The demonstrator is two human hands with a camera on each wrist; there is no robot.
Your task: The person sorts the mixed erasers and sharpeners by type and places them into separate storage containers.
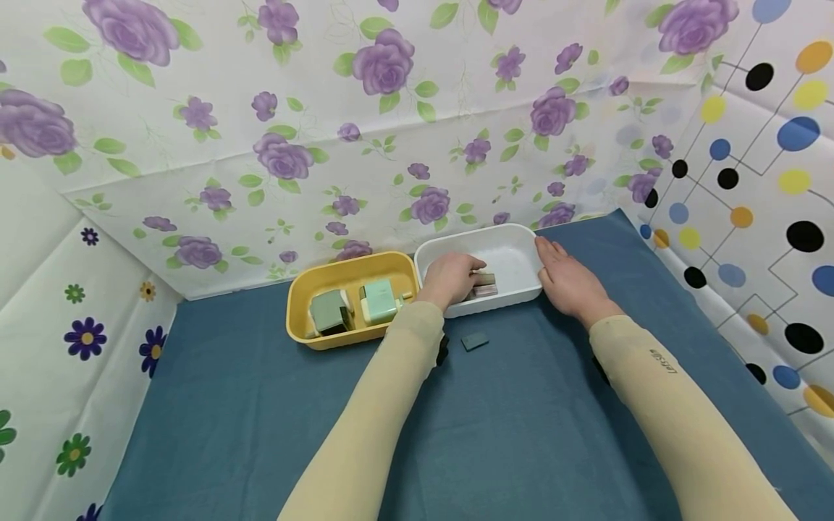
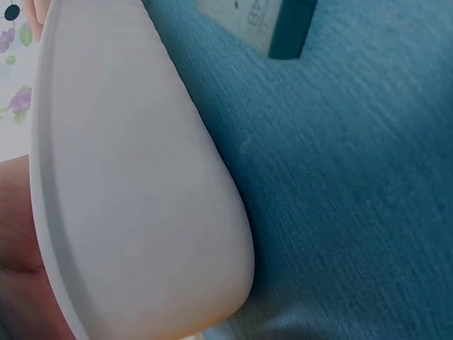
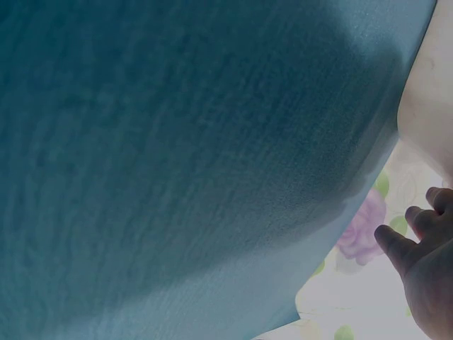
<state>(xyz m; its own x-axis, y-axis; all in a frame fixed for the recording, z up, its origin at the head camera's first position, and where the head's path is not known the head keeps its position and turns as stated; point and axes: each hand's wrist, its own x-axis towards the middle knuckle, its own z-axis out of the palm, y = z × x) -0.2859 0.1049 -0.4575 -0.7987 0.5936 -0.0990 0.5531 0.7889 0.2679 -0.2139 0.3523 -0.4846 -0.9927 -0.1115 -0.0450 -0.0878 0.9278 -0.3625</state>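
Inside the white tray, my left hand pinches a small beige eraser; its fingers partly hide it. A pinkish block lies right beside that eraser. My right hand rests against the tray's right end with its fingers fairly straight, touching the rim. On the cloth in front of the tray lies a dark green eraser, apart from both hands. The left wrist view shows its "4B" marking near the top edge, and the tray's outer wall fills the left part.
A yellow tray stands at the left, against the white one. It holds a grey-green box-like object and a mint-green one. Blue cloth covers the table. A flowered sheet hangs close behind the trays.
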